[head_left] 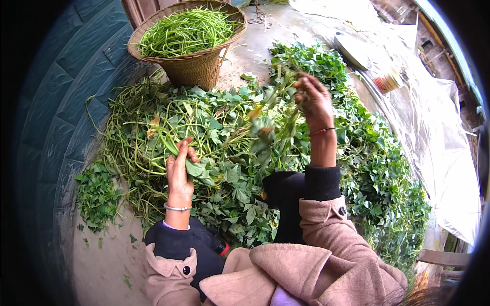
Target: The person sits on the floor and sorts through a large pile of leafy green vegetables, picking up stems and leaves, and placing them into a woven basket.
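Observation:
My left hand [180,162] is closed around a small bunch of green stems [167,140], with a broad leaf [197,170] hanging below the fingers. Farther out and to the right, my right hand [314,97] grips a leafy vine [273,111], which is blurred by motion. Both hands are above a wide heap of leafy vines [233,183] spread over the floor before me. Past the heap stands a woven basket [197,70], piled to the rim with cut green stems [189,32].
A small pile of leaves [97,197] lies at the left on the concrete floor [103,260]. Blue wall panels [82,91] rise along the left. On the right are white plastic sheeting [440,141], a shallow basin [350,49] and a tub [388,81] bearing print.

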`<state>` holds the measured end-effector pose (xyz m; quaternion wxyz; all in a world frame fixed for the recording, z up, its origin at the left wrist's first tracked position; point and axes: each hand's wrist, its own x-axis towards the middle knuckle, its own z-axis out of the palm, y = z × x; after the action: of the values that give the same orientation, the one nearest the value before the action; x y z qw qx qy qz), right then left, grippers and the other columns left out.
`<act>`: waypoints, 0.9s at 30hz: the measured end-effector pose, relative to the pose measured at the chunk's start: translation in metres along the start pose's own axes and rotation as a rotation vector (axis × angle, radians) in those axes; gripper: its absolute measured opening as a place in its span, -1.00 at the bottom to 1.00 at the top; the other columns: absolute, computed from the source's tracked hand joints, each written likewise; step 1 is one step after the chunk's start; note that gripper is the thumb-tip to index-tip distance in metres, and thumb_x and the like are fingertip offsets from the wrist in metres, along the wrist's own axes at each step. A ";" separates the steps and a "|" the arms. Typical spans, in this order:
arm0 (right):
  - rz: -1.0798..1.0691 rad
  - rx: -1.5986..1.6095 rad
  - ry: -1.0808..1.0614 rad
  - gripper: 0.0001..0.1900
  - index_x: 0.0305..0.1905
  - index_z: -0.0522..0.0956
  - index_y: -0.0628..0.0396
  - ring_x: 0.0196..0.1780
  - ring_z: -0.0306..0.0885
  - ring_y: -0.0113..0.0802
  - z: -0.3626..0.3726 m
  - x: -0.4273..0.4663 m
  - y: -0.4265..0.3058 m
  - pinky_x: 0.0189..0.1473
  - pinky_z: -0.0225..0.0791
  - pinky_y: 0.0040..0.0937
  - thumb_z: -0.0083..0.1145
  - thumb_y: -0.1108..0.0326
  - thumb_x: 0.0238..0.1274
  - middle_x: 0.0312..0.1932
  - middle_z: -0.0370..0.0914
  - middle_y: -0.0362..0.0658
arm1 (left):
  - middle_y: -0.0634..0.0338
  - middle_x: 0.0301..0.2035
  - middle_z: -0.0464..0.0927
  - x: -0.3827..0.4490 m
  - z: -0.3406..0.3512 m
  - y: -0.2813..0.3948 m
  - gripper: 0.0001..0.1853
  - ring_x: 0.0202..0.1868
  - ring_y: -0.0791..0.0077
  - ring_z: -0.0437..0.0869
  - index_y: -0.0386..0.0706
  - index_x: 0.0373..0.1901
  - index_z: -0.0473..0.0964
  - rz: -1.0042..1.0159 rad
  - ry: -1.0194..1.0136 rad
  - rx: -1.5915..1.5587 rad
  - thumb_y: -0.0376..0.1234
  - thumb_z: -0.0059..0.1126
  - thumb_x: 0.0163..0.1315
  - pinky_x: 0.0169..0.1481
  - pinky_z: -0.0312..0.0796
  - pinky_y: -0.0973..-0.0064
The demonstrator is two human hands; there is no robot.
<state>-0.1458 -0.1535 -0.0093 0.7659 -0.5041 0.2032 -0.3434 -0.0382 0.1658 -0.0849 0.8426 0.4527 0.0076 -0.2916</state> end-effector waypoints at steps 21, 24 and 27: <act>0.212 -0.327 -0.428 -0.46 0.28 0.20 0.38 -0.14 0.64 -0.31 0.090 -0.045 0.076 -0.27 0.53 -0.50 0.07 0.33 0.32 -0.01 0.52 0.07 | 0.26 -0.34 0.65 -0.004 0.001 -0.021 -0.83 -0.47 0.71 0.49 -0.20 -0.17 0.56 0.015 -0.093 0.431 -0.39 0.22 0.21 -0.37 0.33 0.71; -0.245 -0.959 -0.232 -0.85 -0.19 0.57 0.25 -0.28 0.62 -0.25 0.063 -0.031 0.093 -0.28 0.47 -0.34 0.11 0.41 0.21 -0.27 0.60 -0.07 | 0.10 -0.26 0.67 -0.004 0.007 -0.015 -0.81 -0.52 0.71 0.46 -0.17 -0.13 0.48 -0.029 -0.106 0.380 -0.34 0.18 0.26 -0.41 0.35 0.71; -0.682 -1.093 -0.044 -0.95 -0.41 0.55 0.15 -0.19 0.47 -0.08 0.070 -0.033 0.086 -0.20 0.34 -0.19 0.14 0.43 0.02 -0.30 0.50 -0.03 | 0.09 -0.24 0.66 -0.003 -0.002 -0.011 -0.79 -0.53 0.68 0.48 -0.18 -0.14 0.47 -0.104 -0.074 0.277 -0.33 0.20 0.25 -0.42 0.40 0.68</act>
<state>-0.0949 -0.0633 -0.0604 0.2503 -0.8649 0.1612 -0.4041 -0.0455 0.1642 -0.0937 0.7554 0.5526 -0.0406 -0.3496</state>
